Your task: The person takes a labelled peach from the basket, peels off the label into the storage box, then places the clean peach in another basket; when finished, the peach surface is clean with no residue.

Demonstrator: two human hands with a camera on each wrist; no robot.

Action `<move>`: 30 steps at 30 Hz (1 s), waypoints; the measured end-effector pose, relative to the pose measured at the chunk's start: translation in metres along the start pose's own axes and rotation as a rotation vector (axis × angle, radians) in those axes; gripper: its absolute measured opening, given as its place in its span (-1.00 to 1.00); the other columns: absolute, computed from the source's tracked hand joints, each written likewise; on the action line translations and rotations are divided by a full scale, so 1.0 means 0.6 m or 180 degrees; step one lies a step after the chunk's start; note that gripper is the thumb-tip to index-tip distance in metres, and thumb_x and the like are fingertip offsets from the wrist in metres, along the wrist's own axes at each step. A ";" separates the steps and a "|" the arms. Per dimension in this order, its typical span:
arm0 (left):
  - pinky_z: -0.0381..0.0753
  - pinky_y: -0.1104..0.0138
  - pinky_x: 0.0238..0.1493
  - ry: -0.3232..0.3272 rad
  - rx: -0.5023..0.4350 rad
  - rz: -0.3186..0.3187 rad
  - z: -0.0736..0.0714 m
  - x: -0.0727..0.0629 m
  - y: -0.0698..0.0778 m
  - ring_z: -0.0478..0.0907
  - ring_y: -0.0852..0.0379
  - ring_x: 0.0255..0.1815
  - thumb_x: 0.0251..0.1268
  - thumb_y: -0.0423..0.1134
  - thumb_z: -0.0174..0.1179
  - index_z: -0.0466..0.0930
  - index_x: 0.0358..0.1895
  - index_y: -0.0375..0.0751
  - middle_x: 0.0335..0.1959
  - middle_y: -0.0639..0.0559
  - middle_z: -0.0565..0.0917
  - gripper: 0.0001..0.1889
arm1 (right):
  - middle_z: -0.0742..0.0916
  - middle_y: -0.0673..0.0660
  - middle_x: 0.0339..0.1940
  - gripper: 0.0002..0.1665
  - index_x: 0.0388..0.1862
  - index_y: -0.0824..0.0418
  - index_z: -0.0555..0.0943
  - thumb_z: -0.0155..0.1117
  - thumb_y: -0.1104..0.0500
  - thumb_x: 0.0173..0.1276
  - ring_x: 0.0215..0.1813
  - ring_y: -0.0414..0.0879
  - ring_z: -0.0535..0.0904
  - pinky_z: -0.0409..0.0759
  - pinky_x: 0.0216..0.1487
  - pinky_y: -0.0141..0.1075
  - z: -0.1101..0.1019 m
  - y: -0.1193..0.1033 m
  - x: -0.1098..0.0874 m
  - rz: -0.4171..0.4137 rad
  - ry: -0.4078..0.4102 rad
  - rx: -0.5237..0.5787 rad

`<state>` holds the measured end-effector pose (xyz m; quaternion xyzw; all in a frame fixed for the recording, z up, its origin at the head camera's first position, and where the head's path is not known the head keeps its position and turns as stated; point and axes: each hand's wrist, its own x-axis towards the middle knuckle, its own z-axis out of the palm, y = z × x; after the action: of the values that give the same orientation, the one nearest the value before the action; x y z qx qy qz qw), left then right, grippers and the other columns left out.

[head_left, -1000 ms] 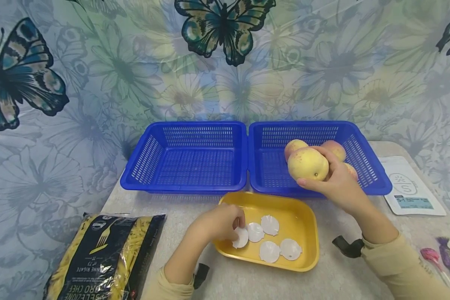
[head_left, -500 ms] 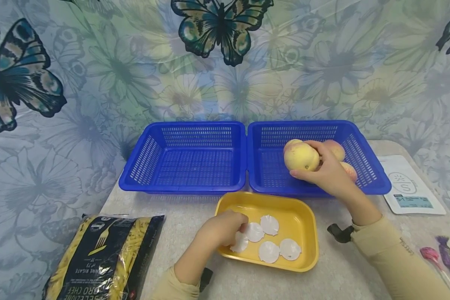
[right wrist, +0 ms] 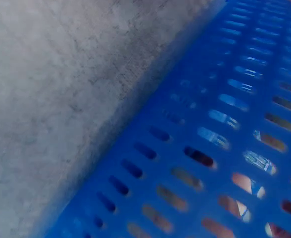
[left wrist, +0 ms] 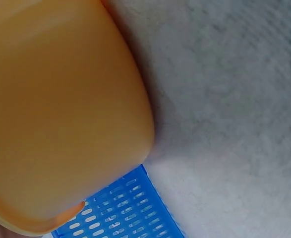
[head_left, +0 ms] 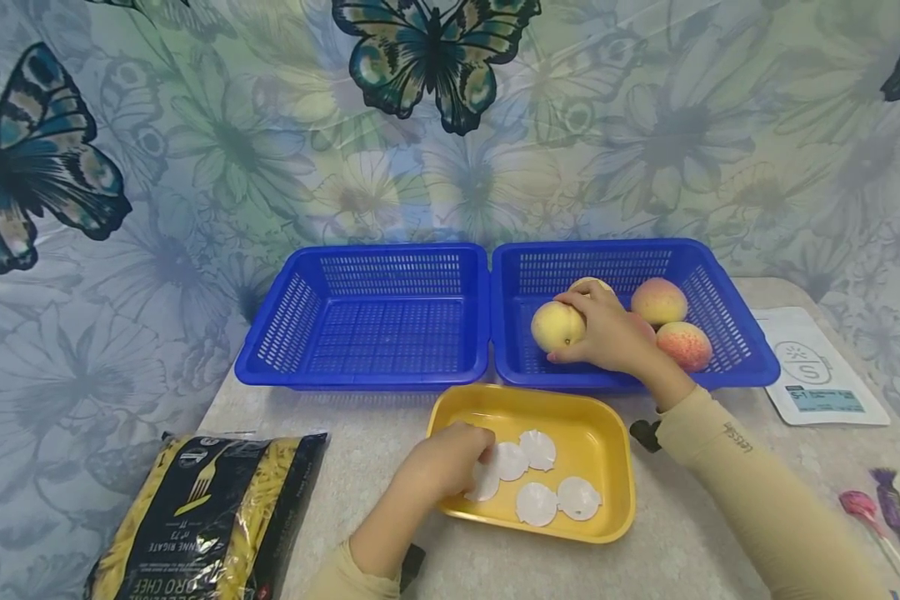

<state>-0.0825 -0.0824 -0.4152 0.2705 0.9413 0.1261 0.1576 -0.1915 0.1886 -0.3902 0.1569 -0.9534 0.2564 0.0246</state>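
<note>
In the head view my right hand (head_left: 606,332) grips a yellow peach (head_left: 558,327) low inside the right blue basket (head_left: 746,350). Around it in that basket lie more peaches, among them a blushed one (head_left: 660,301) and a redder one (head_left: 685,346). My left hand (head_left: 450,460) reaches into the yellow tray (head_left: 621,467), its curled fingers at a thin white disc (head_left: 484,483) that they partly cover; the fingertips are hidden. Several similar discs, such as one white round piece (head_left: 579,498), lie in the tray. The right wrist view shows mostly the slotted basket wall (right wrist: 195,144).
A second blue basket (head_left: 397,379) stands to the left. A black-and-yellow pasta bag (head_left: 202,517) lies front left. On the right are a white pouch (head_left: 817,367), a pink lollipop (head_left: 859,504) and a purple wrapped candy (head_left: 892,508). A patterned cloth hangs behind.
My right hand has carried the yellow peach left and down into the right basket, uncovering the other peaches. My left hand has shifted slightly right, further over the white disc.
</note>
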 end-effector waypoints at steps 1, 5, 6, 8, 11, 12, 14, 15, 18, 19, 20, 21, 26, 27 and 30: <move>0.43 0.37 -0.42 0.0032 0.0028 0.0020 0.000 0.000 0.001 0.41 0.19 -0.39 -0.34 -0.61 0.40 0.54 -0.41 -0.08 -0.44 0.12 0.55 -0.59 | 0.46 0.19 0.28 -0.02 0.31 0.14 0.51 0.67 -0.14 -0.10 0.29 0.24 0.30 0.51 0.08 0.15 0.003 0.001 0.004 0.0001 -0.0020 -0.0064; 0.44 0.40 -0.41 0.0129 0.0144 0.0083 0.001 -0.004 0.004 0.38 0.22 -0.40 -0.33 -0.62 0.40 0.56 -0.44 -0.09 -0.45 0.12 0.53 -0.62 | 0.52 0.15 0.27 -0.01 0.33 0.05 0.54 0.65 -0.21 -0.12 0.26 0.26 0.30 0.39 0.13 0.20 0.011 0.002 0.014 0.0040 -0.0199 -0.0410; 0.42 0.41 -0.43 0.0145 0.0153 0.0083 0.001 -0.005 0.005 0.37 0.23 -0.42 -0.34 -0.63 0.39 0.56 -0.45 -0.09 -0.46 0.12 0.51 -0.62 | 0.53 0.13 0.27 -0.01 0.33 0.04 0.54 0.65 -0.21 -0.12 0.26 0.25 0.30 0.35 0.14 0.21 0.014 0.002 0.016 0.0037 -0.0241 -0.0474; 0.39 0.42 -0.46 0.0173 0.0150 0.0074 0.002 -0.009 0.006 0.35 0.23 -0.43 -0.33 -0.65 0.36 0.56 -0.46 -0.09 -0.47 0.13 0.49 -0.62 | 0.54 0.12 0.28 0.00 0.34 0.04 0.54 0.65 -0.21 -0.13 0.25 0.24 0.29 0.28 0.18 0.21 0.019 0.002 0.018 0.0030 -0.0329 -0.0552; 0.36 0.42 -0.51 0.0188 0.0104 0.0041 0.002 -0.012 0.007 0.32 0.23 -0.46 -0.33 -0.67 0.33 0.55 -0.48 -0.09 -0.49 0.14 0.46 -0.62 | 0.53 0.12 0.30 0.02 0.35 0.05 0.53 0.65 -0.20 -0.13 0.27 0.23 0.26 0.23 0.20 0.20 0.023 0.002 0.018 0.0052 -0.0418 -0.0645; 0.35 0.42 -0.53 0.0189 0.0095 0.0033 0.002 -0.013 0.008 0.32 0.23 -0.46 -0.33 -0.67 0.33 0.54 -0.48 -0.09 -0.49 0.14 0.45 -0.62 | 0.53 0.12 0.30 0.03 0.36 0.06 0.52 0.66 -0.20 -0.13 0.28 0.23 0.25 0.22 0.21 0.19 0.024 0.002 0.017 0.0068 -0.0443 -0.0656; 0.34 0.41 -0.55 0.0210 0.0078 0.0031 0.000 -0.014 0.010 0.31 0.22 -0.48 -0.27 -0.66 0.31 0.53 -0.49 -0.10 -0.50 0.13 0.44 -0.65 | 0.52 0.13 0.32 0.05 0.38 0.07 0.50 0.66 -0.21 -0.13 0.30 0.23 0.24 0.22 0.21 0.17 0.022 0.001 0.016 0.0093 -0.0484 -0.0659; 0.34 0.41 -0.56 0.0217 0.0085 0.0035 -0.002 -0.014 0.011 0.31 0.22 -0.49 -0.27 -0.65 0.31 0.53 -0.49 -0.10 -0.50 0.13 0.43 -0.65 | 0.51 0.14 0.33 0.06 0.39 0.08 0.49 0.66 -0.21 -0.12 0.30 0.23 0.24 0.23 0.20 0.17 0.021 0.001 0.015 0.0089 -0.0502 -0.0658; 0.34 0.42 -0.56 0.0242 0.0070 0.0062 -0.009 -0.015 0.014 0.32 0.22 -0.50 -0.18 -0.64 0.29 0.52 -0.48 -0.12 -0.50 0.12 0.43 -0.69 | 0.51 0.17 0.34 0.06 0.42 0.10 0.47 0.63 -0.21 -0.06 0.30 0.26 0.25 0.26 0.21 0.19 0.017 0.000 0.011 0.0067 -0.0529 -0.0575; 0.35 0.42 -0.56 0.0247 0.0069 0.0080 -0.012 -0.015 0.014 0.32 0.23 -0.50 -0.15 -0.62 0.30 0.52 -0.47 -0.12 -0.49 0.12 0.44 -0.70 | 0.51 0.18 0.34 0.04 0.42 0.11 0.46 0.62 -0.21 -0.04 0.30 0.27 0.25 0.28 0.22 0.21 0.015 0.000 0.009 0.0047 -0.0524 -0.0537; 0.36 0.43 -0.55 0.0245 0.0078 0.0096 -0.015 -0.015 0.016 0.34 0.23 -0.50 -0.14 -0.61 0.34 0.52 -0.46 -0.11 -0.49 0.13 0.44 -0.69 | 0.50 0.19 0.34 0.03 0.42 0.12 0.46 0.60 -0.20 -0.01 0.30 0.28 0.25 0.29 0.23 0.23 0.013 0.001 0.007 0.0026 -0.0515 -0.0490; 0.37 0.43 -0.54 0.0256 0.0090 0.0120 -0.019 -0.016 0.017 0.35 0.24 -0.49 -0.12 -0.59 0.36 0.52 -0.45 -0.11 -0.48 0.13 0.45 -0.70 | 0.50 0.20 0.35 0.01 0.42 0.13 0.46 0.59 -0.19 0.02 0.31 0.30 0.25 0.30 0.23 0.26 0.012 0.001 0.005 0.0006 -0.0505 -0.0430; 0.52 0.42 -0.40 0.0320 0.0185 0.0208 -0.038 -0.021 0.023 0.51 0.22 -0.39 -0.09 -0.45 0.50 0.57 -0.36 -0.10 -0.40 0.13 0.57 -0.71 | 0.47 0.22 0.41 -0.13 0.39 0.14 0.48 0.50 -0.18 0.16 0.33 0.31 0.25 0.30 0.28 0.28 0.008 0.003 -0.009 -0.0037 -0.0402 -0.0178; 0.56 0.41 -0.35 0.0335 0.0217 0.0225 -0.041 -0.022 0.024 0.55 0.21 -0.35 -0.07 -0.41 0.51 0.59 -0.34 -0.10 -0.37 0.12 0.60 -0.72 | 0.46 0.22 0.43 -0.17 0.38 0.14 0.49 0.46 -0.17 0.21 0.34 0.31 0.25 0.29 0.31 0.28 0.007 0.004 -0.012 -0.0040 -0.0361 -0.0121; 0.64 0.36 -0.21 0.0365 0.0267 0.0256 -0.050 -0.023 0.025 0.62 0.15 -0.25 0.00 -0.32 0.51 0.64 -0.24 -0.12 -0.28 0.08 0.65 -0.73 | 0.47 0.23 0.43 -0.30 0.35 0.13 0.52 0.35 -0.16 0.32 0.35 0.29 0.29 0.30 0.35 0.25 0.004 0.006 -0.021 -0.0086 -0.0132 0.0009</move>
<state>-0.0754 -0.0822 -0.3799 0.3068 0.9416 0.1080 0.0867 -0.1804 0.1940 -0.3953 0.1751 -0.9511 0.2541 0.0080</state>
